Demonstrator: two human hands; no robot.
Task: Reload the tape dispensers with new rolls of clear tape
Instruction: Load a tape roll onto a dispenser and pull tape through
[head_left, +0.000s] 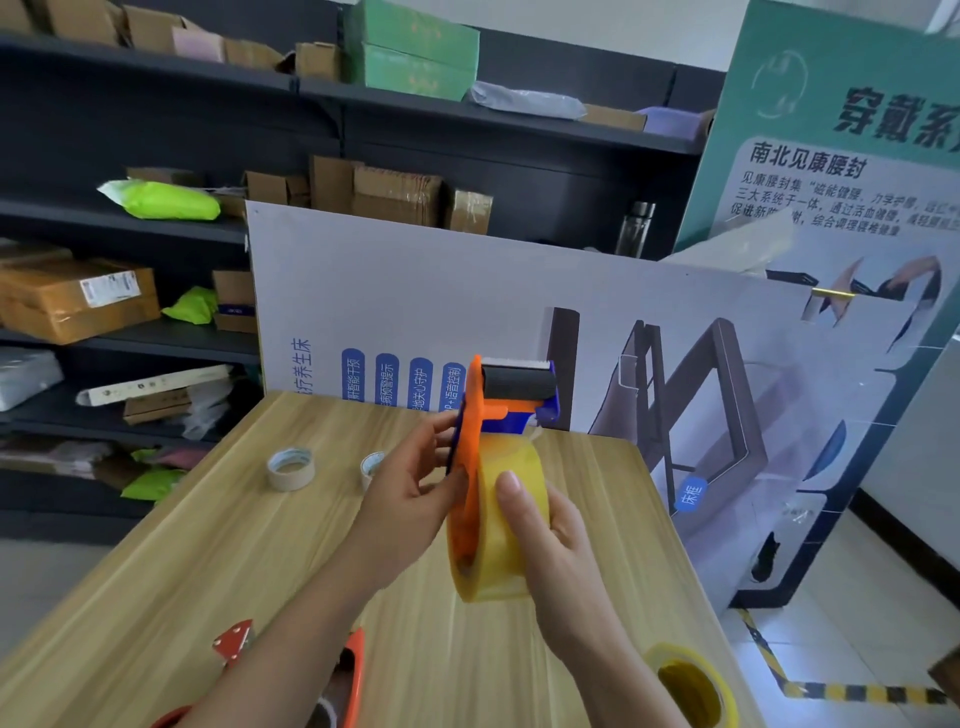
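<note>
I hold an orange and blue tape dispenser (475, 415) upright above the wooden table (218, 545), its black roller on top. A yellowish clear tape roll (506, 566) sits on its hub. My left hand (410, 488) grips the dispenser's orange side plate. My right hand (545, 525) wraps around the roll, thumb on its outer face. A second clear tape roll (693, 686) lies flat at the table's near right corner. Another orange dispenser (350, 675) lies near the front edge, partly hidden by my left forearm.
Two empty cardboard tape cores (291, 467) (371, 465) stand on the table's far side. A large printed board (415, 312) leans behind the table. Dark shelves (130, 218) with boxes fill the left. Striped floor tape (857, 693) runs at the right.
</note>
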